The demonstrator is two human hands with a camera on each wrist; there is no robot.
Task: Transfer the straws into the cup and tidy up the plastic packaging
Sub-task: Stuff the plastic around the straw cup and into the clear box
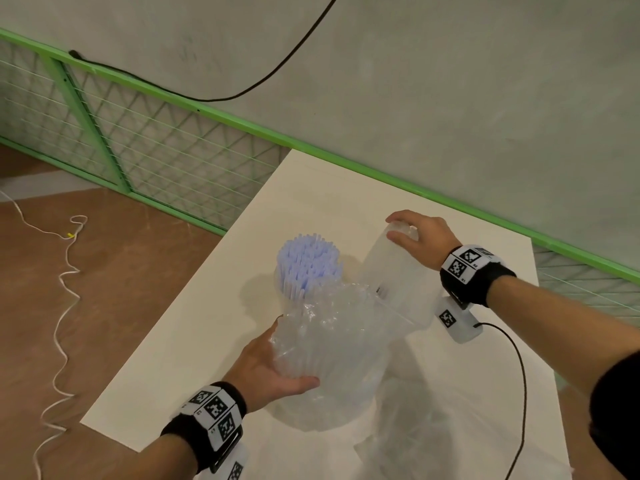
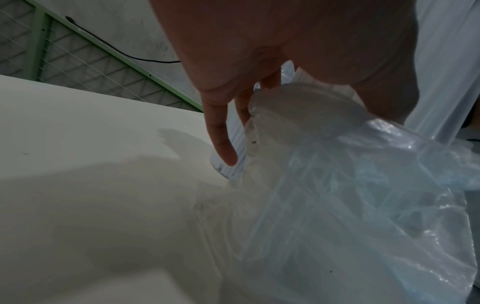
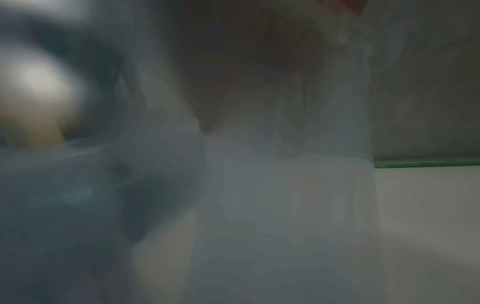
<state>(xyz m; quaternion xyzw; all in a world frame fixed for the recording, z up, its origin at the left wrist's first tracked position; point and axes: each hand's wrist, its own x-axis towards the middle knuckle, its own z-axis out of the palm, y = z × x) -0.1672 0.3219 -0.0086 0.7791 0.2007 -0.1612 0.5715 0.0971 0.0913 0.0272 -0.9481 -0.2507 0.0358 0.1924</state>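
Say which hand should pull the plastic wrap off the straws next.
Left, probably. The left hand already grips the plastic wrap around the straws. The right hand is busy, holding the translucent cup tilted on the table.

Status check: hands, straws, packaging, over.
Left hand grips plastic packaging. Right hand holds cup, tilted. Straws protrude from packaging, not in cup.

Head view looks down over table (image 1: 194,341); wrist views sit close, sharing plastic packaging (image 2: 363,205).
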